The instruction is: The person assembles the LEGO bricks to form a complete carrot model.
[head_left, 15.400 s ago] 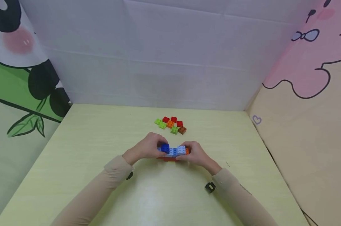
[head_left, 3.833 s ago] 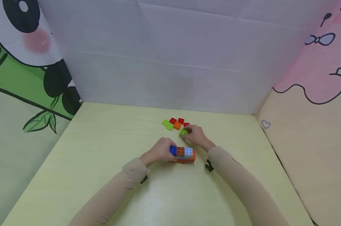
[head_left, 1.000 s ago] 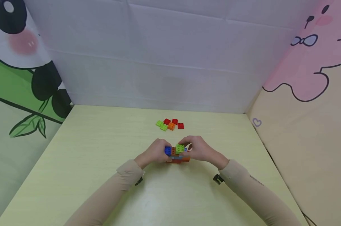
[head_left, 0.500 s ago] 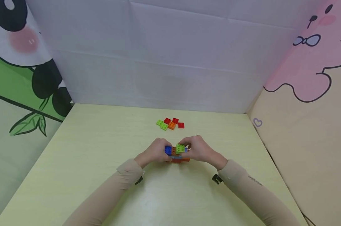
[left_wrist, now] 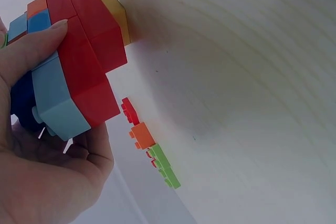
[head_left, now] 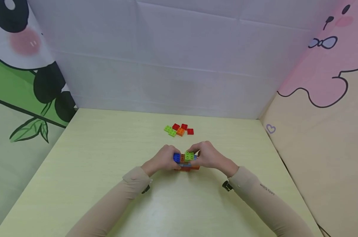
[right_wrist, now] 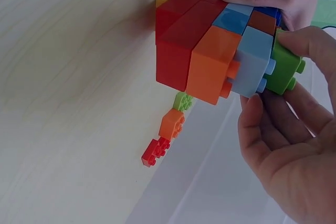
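My left hand grips the left end of a stack of toy building bricks, its thumb along the near side. Red bricks and a yellow one form the lower part; orange and light blue bricks sit above. On top are a dark blue brick and a brown brick. Between thumb and fingers, my right hand pinches a green brick on the stack, right of the brown one. In the right wrist view this green brick meets the light blue brick below.
Behind the stack lie loose bricks on the pale table: light green ones, an orange brick and red ones. A white sheet hangs at the back, with printed side panels left and right.
Since 15.4 seconds ago, the dark blue and brown bricks have joined the top. The right hand has brought the green brick from the loose bricks onto the stack. Over the last second, little moves.
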A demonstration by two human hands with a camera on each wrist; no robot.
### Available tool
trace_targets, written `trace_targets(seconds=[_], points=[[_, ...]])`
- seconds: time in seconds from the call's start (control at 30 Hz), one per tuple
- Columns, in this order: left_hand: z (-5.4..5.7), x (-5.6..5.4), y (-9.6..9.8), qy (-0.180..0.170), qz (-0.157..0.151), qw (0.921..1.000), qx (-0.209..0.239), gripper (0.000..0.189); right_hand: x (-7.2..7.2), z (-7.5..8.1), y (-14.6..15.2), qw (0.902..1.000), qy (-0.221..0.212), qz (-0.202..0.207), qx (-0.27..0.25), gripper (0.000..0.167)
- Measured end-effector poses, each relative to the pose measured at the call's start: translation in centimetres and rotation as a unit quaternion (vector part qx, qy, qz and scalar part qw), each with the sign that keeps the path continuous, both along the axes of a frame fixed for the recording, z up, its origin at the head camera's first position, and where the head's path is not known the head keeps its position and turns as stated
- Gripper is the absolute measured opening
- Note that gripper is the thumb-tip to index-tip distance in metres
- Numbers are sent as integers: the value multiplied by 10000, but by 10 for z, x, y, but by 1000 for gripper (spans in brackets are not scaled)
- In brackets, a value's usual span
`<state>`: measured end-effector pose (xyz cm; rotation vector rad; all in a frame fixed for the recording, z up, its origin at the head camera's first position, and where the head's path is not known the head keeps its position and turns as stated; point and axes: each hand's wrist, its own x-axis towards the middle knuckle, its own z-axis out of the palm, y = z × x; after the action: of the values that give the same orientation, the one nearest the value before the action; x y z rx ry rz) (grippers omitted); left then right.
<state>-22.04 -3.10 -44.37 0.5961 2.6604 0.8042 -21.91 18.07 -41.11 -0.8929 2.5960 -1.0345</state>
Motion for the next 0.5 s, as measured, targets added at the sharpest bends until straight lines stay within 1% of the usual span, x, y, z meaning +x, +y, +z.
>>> trace_targets(seconds=[0.23, 0.5], points=[[0, 0, 1, -41, 6, 10000, -19, 31, 0, -3, 0, 10000, -46, -11, -46, 29], [-2, -1, 0, 10, 19, 10000, -32, 31, 0, -5, 0, 9999, -68, 8, -128, 29]])
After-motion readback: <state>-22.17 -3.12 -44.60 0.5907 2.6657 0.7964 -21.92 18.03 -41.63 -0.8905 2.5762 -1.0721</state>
